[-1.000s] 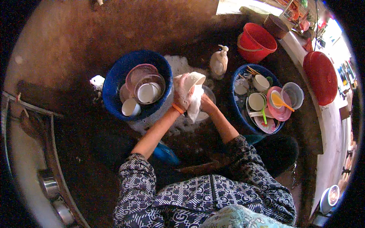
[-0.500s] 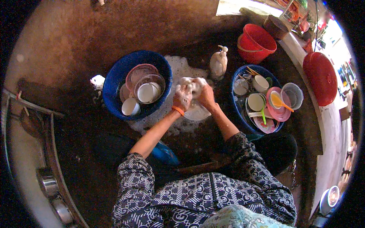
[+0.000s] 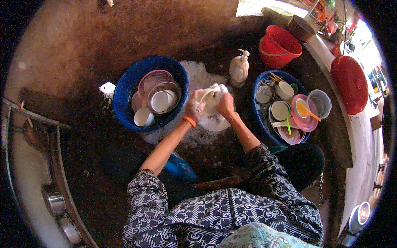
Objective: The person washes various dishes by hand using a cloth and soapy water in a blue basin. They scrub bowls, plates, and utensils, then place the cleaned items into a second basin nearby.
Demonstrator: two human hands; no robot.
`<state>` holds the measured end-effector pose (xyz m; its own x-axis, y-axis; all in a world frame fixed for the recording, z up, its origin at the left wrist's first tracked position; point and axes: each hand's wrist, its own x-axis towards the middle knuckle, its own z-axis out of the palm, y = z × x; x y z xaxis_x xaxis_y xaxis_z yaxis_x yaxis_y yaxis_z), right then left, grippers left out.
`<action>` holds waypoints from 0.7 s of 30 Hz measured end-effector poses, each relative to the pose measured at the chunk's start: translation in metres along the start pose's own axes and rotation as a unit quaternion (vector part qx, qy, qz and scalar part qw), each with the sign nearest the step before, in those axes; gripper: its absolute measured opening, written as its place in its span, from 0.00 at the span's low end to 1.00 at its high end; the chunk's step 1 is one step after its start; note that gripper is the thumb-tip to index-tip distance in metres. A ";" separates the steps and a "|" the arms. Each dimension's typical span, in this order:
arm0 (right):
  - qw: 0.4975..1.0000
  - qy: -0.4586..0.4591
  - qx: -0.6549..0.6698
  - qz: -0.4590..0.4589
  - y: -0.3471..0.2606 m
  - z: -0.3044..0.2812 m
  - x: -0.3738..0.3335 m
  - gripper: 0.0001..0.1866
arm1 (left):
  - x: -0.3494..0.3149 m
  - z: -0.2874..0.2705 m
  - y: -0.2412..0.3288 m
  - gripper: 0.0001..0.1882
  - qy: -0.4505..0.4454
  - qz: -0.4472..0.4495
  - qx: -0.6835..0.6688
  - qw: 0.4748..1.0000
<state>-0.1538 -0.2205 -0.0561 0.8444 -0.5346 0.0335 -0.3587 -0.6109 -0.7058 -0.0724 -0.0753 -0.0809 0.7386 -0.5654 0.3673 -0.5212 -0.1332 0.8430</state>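
Between my hands, a pale bowl [image 3: 210, 100] covered in suds is tilted over a clear, foamy basin [image 3: 215, 124] on the wet ground. My left hand [image 3: 194, 106], with an orange band at its wrist, grips the bowl's left side. Fingers bent, my right hand [image 3: 225, 105] presses at the bowl's right side against a clump of white foam [image 3: 219, 88]; whether a cloth or sponge lies under the foam is hidden. A cream pump bottle [image 3: 239, 69] stands upright just beyond my hands.
To the left, a blue tub [image 3: 120, 99] holds white bowls and a pink basket [image 3: 151, 78]. On the right, another blue tub [image 3: 257, 111] has bowls, plates, chopsticks, an orange spoon [image 3: 305, 110] and a green spoon [image 3: 288, 127]. Farther back stands a red bucket [image 3: 278, 47].
My hands have moved slightly apart, and the bowl's rim now shows between them. The foam clump has shifted towards my right hand. The tubs and bottle stay put.
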 end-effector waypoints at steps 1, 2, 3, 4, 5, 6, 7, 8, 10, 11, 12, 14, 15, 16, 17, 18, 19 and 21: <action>0.999 0.030 -0.007 -0.027 -0.005 -0.001 0.000 0.24 | 0.000 0.005 -0.007 0.24 -0.052 -0.017 0.030 0.998; 0.992 0.028 -0.044 -0.112 -0.011 -0.002 -0.002 0.24 | -0.001 0.010 -0.012 0.23 -0.097 -0.042 0.058 0.993; 0.978 0.026 -0.083 -0.189 -0.016 -0.003 -0.003 0.24 | -0.002 0.012 -0.016 0.22 -0.141 -0.068 0.086 0.984; 0.950 0.052 -0.099 -0.292 -0.021 -0.002 -0.004 0.23 | -0.004 0.015 -0.017 0.20 -0.096 0.038 0.161 0.982; 0.928 0.049 -0.128 -0.346 -0.024 -0.005 -0.006 0.21 | -0.004 0.017 -0.016 0.18 -0.033 0.134 0.243 0.960; 0.946 0.032 -0.114 -0.301 -0.025 -0.006 -0.006 0.21 | -0.005 0.018 -0.012 0.17 -0.078 0.049 0.237 0.967; 0.959 -0.005 -0.104 -0.263 -0.024 -0.007 -0.008 0.22 | -0.004 0.017 -0.005 0.17 -0.123 -0.037 0.230 0.965; 0.986 -0.025 -0.049 -0.160 -0.022 -0.005 -0.008 0.23 | -0.007 0.015 0.005 0.16 -0.039 -0.030 0.164 0.985; 0.997 -0.044 0.063 0.022 -0.010 -0.001 -0.007 0.25 | -0.003 0.006 0.025 0.17 0.012 -0.010 0.113 0.993; 0.992 -0.044 0.097 0.073 -0.003 0.005 -0.007 0.25 | -0.001 0.004 0.035 0.18 0.041 0.003 0.081 0.996; 0.987 -0.024 0.124 0.096 0.005 0.014 -0.008 0.25 | 0.002 0.001 0.043 0.18 0.070 0.016 0.050 0.996; 0.900 -0.047 0.416 0.118 0.015 0.038 -0.009 0.23 | 0.011 -0.005 0.051 0.21 0.116 0.076 0.058 0.989; 0.925 -0.080 0.370 -0.024 0.024 0.039 -0.008 0.22 | 0.015 -0.008 0.051 0.22 0.126 0.097 0.066 0.985; 0.936 -0.119 0.301 -0.137 0.029 0.040 -0.008 0.22 | 0.019 -0.010 0.047 0.23 0.133 0.081 0.065 0.986; 0.936 -0.204 0.275 -0.086 0.030 0.040 -0.006 0.23 | 0.021 -0.011 0.041 0.23 0.144 0.079 0.067 0.984; 0.911 -0.259 0.320 -0.024 0.030 0.036 -0.005 0.24 | 0.023 -0.013 0.033 0.22 0.155 0.073 0.067 0.983; 0.953 -0.206 0.221 0.001 0.024 0.032 -0.005 0.24 | 0.023 -0.013 0.024 0.22 0.173 0.074 0.068 0.980; 0.997 -0.076 0.027 0.021 0.005 0.020 -0.004 0.26 | 0.021 -0.010 0.006 0.20 0.138 -0.032 0.019 0.990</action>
<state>-0.1505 -0.2095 -0.0740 0.8810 -0.4623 -0.1004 -0.3763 -0.5563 -0.7409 -0.0562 -0.0796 -0.0640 0.8569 -0.3106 0.4115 -0.4812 -0.1957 0.8545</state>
